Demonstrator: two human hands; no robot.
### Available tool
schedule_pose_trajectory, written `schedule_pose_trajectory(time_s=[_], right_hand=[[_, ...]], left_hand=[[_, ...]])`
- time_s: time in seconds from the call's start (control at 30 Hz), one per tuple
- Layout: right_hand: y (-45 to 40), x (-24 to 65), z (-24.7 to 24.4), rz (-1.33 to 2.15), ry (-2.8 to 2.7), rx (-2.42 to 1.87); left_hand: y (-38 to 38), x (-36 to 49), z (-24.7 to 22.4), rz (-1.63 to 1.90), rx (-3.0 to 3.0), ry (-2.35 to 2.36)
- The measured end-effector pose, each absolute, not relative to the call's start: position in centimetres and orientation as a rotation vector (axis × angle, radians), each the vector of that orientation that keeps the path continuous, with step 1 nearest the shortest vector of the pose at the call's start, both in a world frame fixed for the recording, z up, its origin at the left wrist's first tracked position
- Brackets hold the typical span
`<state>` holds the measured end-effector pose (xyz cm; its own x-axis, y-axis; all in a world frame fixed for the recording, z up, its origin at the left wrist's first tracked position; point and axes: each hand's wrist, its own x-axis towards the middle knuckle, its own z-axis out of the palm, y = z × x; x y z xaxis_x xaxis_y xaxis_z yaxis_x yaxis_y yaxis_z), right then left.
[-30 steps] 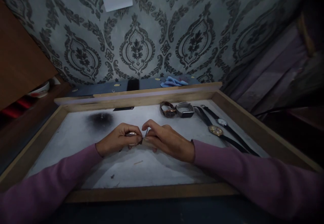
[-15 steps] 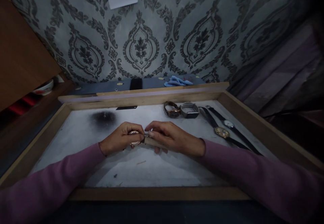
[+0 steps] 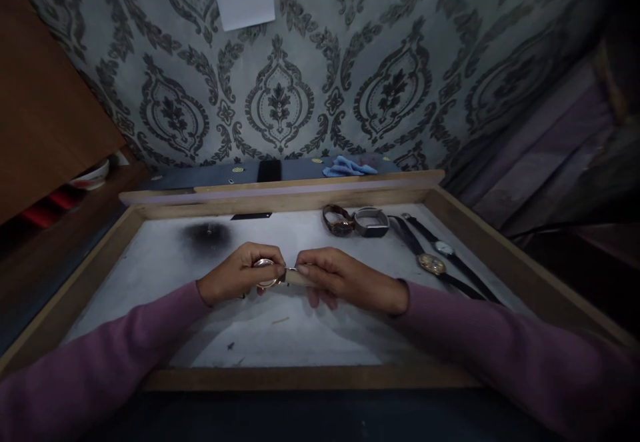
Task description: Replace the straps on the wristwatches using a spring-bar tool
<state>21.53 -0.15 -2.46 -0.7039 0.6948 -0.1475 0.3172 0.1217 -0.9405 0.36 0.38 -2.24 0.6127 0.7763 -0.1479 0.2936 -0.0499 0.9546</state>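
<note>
A round wristwatch (image 3: 265, 273) with a rose-gold rim is in my left hand (image 3: 243, 271), which is closed around the case. Its light-coloured strap (image 3: 299, 277) stretches to the right, pinched between the thumb and fingers of my right hand (image 3: 336, 274). Both hands are close together above the white floor of a shallow wooden tray (image 3: 320, 378). The underside of the watch and part of the strap are hidden by my fingers.
At the tray's back right lie a brown-and-gold watch (image 3: 340, 222) and a grey mesh-band watch (image 3: 371, 222). Two dark-strapped watches, one gold-faced (image 3: 431, 265) and one white-faced (image 3: 444, 249), lie farther right. A flat black strip (image 3: 251, 216) and blue cloth (image 3: 349, 167) are behind.
The fingers of my right hand have drawn slightly right along the strap and closed more tightly together. My left hand still grips the watch case. The view has shifted a little.
</note>
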Motion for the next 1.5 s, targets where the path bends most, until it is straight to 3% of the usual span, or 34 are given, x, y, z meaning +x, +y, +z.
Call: schedule_pose_trajectory(time_s=[0.17,0.53,1.03,1.5], right_hand=[[-0.5,21.3,-2.0,1.298,-2.204,-0.975],[-0.8,21.6,-2.4,1.191,-2.256,-0.897],[-0.3,22.1,-3.5,1.707,-2.118,-0.842],[-0.4,21.8,-3.2,1.448,-2.21,-0.844]], left_hand=[[0.3,-0.1,-1.7,0.459,1.574,0.943],[0.3,-0.5,-1.1,0.266,1.54,0.981],[0.2,-0.2,-1.5,0.276,1.599,0.913],[0.2,-0.3,-1.8,0.243,1.602,0.854]])
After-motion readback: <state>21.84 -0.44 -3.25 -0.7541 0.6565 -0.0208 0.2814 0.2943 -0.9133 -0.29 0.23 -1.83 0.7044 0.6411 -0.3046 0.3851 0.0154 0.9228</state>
